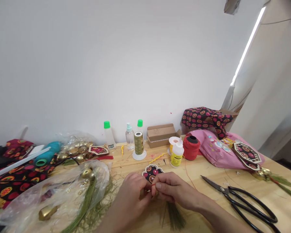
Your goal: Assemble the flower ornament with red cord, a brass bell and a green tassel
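Observation:
My left hand [135, 192] and my right hand [173, 189] meet over the front of the table, fingers closed and pinching. A thin red cord [153, 185] shows at the fingertips of my right hand. What the left fingers grip is mostly hidden; a small shiny bit shows beside them. Just behind the hands lies a scalloped ornament [149, 173] with a pale rim and dark floral fabric, partly covered by them. From beneath my right hand an olive-green tassel [175, 216] hangs toward the table's near edge.
Black-handled scissors [229, 194] lie at right. Behind stand a yellow-labelled glue bottle [177, 155], a red thread spool [191, 148] and an olive thread cone [138, 144]. At left are a plastic bag [63, 191] and brass bells [79, 150]; a pink cloth bag [208, 147] lies back right.

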A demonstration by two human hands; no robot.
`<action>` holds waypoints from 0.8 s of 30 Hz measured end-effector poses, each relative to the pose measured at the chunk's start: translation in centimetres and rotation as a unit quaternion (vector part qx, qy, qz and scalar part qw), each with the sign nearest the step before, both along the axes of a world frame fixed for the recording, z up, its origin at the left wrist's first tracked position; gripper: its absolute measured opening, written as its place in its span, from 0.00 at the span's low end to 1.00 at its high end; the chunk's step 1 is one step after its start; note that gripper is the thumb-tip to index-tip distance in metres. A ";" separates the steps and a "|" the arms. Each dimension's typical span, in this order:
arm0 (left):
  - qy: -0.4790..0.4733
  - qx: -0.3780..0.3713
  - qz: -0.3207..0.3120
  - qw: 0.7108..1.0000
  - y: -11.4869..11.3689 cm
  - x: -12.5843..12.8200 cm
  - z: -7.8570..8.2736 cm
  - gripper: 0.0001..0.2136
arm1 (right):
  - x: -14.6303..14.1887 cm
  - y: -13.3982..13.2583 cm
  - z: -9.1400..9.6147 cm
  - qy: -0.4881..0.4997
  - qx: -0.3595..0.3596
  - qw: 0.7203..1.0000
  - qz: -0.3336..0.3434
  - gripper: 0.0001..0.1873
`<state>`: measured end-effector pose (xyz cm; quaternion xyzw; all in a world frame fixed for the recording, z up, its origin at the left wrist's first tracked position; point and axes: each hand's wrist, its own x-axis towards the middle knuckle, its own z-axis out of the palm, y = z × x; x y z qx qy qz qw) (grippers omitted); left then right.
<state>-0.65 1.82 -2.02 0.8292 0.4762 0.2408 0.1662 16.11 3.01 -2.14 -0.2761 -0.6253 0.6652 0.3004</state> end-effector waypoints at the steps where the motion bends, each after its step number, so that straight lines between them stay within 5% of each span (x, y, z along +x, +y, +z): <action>1: 0.007 0.009 0.004 1.000 0.0 -0.1 -0.1 0.07 | 0.0 0.0 0.0 0.001 -0.001 1.000 -0.002 0.17; 10: 0.061 0.090 -0.019 0.994 0.2 -0.2 -0.6 0.08 | -0.8 -0.3 -0.4 0.066 -0.026 0.997 -0.039 0.16; 24: -0.059 -0.034 -0.039 0.997 0.2 -0.4 0.2 0.08 | 0.2 0.6 -0.6 0.108 -0.135 0.984 -0.046 0.10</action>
